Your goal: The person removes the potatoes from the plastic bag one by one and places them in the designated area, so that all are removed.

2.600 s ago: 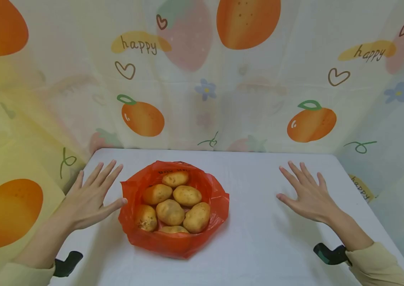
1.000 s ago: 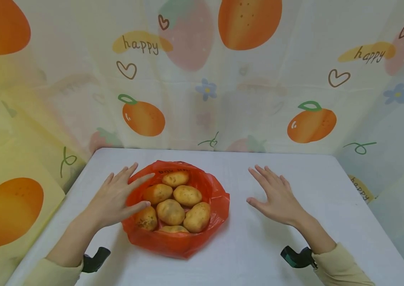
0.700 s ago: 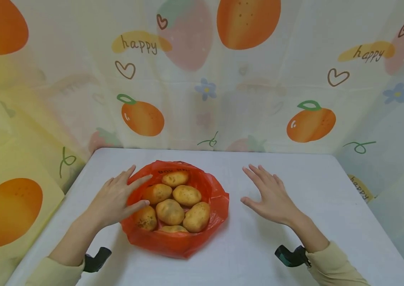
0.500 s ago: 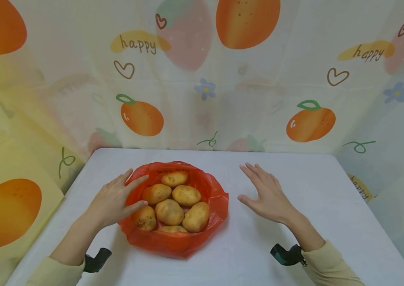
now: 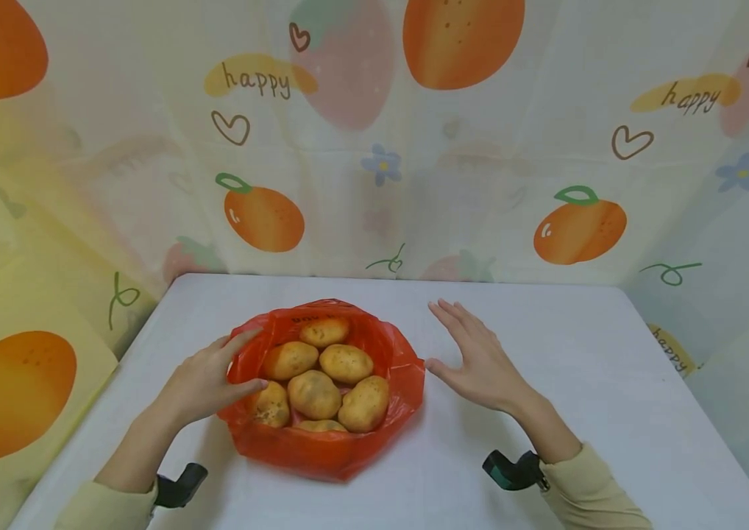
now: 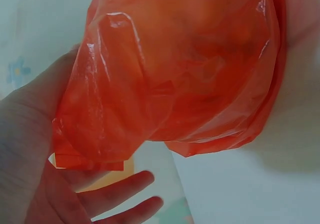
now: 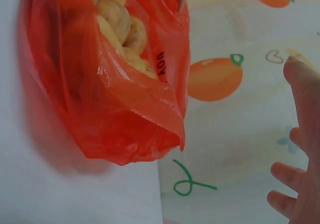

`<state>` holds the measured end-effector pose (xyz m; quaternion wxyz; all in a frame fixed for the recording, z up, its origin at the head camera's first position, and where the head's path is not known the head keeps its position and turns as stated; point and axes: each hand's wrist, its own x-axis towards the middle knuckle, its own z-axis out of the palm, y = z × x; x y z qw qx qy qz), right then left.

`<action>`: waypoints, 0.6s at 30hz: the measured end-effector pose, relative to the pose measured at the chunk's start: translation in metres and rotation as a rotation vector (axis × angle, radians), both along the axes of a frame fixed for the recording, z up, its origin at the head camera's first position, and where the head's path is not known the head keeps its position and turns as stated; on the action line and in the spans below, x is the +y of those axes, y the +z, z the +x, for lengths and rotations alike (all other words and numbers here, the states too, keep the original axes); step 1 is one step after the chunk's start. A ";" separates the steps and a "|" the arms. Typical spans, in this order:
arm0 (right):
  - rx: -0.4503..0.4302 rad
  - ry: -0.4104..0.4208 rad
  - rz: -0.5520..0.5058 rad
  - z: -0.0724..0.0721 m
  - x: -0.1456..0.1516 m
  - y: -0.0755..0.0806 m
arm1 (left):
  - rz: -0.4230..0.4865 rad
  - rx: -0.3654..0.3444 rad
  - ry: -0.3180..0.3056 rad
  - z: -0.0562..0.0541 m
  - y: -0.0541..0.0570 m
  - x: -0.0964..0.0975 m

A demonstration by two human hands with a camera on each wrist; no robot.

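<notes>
An orange-red plastic bag stands wide open on the table, with several potatoes inside. My left hand is at the bag's left rim, its thumb reaching over the edge beside the leftmost potato. In the left wrist view the rim lies between the thumb and the straight, spread fingers of that hand, which do not close on it. To the right of the bag hovers my right hand, fingers extended and holding nothing; its thumb tip is close to the bag's right edge. The right wrist view shows the bag apart from this hand.
The table has a white cover and ends at a fruit-patterned curtain behind it. Similar patterned cloth hangs at both sides. A dark wrist device is worn on the left arm, another device on the right.
Both hands have come inward from the table's sides toward the bag. The left has reached the left rim, where the film has shifted slightly; the right keeps moving left. The potatoes stay put.
</notes>
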<state>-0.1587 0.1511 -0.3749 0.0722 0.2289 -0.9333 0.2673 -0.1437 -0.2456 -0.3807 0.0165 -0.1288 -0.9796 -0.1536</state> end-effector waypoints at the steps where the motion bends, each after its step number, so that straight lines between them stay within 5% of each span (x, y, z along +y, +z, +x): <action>1: -0.006 -0.001 -0.004 -0.001 -0.001 0.000 | 0.020 -0.004 -0.004 0.000 -0.001 0.000; 18: -0.067 0.040 -0.095 -0.001 -0.019 0.001 | 0.294 -0.161 -0.011 -0.004 -0.007 -0.008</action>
